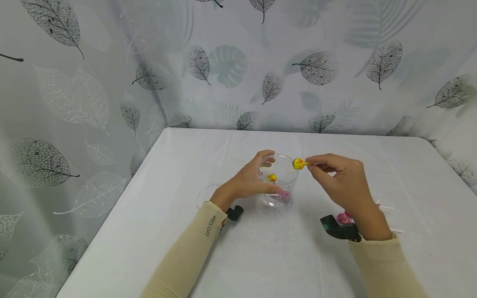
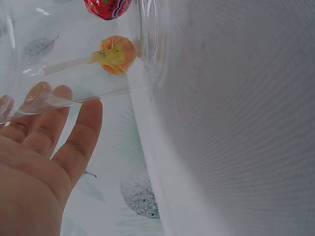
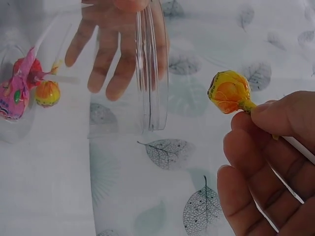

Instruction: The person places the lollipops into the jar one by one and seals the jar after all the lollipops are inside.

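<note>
My left hand (image 1: 251, 178) grips a clear plastic jar (image 1: 292, 182), its thumb and fingers on opposite sides of the wall. The jar is tilted, its mouth up and toward my right hand. Inside it, in the right wrist view, lie a yellow lollipop (image 3: 47, 94), a pink lollipop (image 3: 17, 101) and a red one (image 3: 22, 65) partly covered by the pink. Just right of the rim, my right hand (image 1: 343, 178) pinches another yellow lollipop (image 1: 298, 164) by its stick close to the wrapped head. That head is level with the jar's mouth and outside it.
A clear round lid (image 1: 198, 199) seems to lie on the white-covered table (image 1: 275, 256), partly behind my left wrist. Pink-wrapped lollipops (image 1: 343, 218) with white sticks lie beneath my right wrist, partly hidden. Leaf-patterned cloth (image 1: 231, 66) hangs behind the table and along its left.
</note>
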`<state>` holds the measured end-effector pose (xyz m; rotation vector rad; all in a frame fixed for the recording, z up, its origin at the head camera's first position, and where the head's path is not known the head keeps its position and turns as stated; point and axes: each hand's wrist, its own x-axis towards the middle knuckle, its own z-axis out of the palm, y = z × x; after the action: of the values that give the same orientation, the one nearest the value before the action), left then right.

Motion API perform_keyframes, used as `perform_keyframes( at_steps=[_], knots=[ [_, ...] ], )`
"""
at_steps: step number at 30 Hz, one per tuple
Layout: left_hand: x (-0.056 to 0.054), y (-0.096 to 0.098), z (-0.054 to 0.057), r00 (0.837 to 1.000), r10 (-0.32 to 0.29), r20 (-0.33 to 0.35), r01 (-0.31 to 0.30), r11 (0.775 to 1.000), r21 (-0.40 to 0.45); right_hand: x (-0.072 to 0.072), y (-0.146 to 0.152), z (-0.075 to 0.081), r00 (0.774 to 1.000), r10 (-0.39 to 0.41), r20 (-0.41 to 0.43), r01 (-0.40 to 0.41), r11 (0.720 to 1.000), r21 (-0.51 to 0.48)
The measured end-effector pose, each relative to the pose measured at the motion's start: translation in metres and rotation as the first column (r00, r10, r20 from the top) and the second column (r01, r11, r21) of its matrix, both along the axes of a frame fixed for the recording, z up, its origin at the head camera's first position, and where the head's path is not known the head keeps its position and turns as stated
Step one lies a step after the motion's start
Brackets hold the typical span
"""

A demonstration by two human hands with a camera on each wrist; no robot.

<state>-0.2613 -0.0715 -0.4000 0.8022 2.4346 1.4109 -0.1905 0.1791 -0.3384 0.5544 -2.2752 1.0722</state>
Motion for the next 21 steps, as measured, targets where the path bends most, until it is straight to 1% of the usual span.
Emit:
perform_keyframes(
  at_steps=[12,16,21],
  knots=[
    [-0.0002,0.0004,-0.0007,1.0,0.008,0.0,-0.008,1.0,-0.008,0.0005,-0.0047,-0.0022,0.997,0.076,-0.014,-0.076,0.997,-0.009],
    [0.0001,0.0004,-0.0002,1.0,0.006,-0.004,-0.006,1.0,-0.005,0.0004,-0.0054,-0.0033,0.996,0.083,-0.01,-0.083,0.997,0.005],
    [0.0007,0.0005,0.0006,1.0,0.005,-0.004,-0.005,1.0,0.001,-0.0008,-0.0065,-0.0057,0.997,0.071,0.014,-0.072,0.997,0.042]
  ],
)
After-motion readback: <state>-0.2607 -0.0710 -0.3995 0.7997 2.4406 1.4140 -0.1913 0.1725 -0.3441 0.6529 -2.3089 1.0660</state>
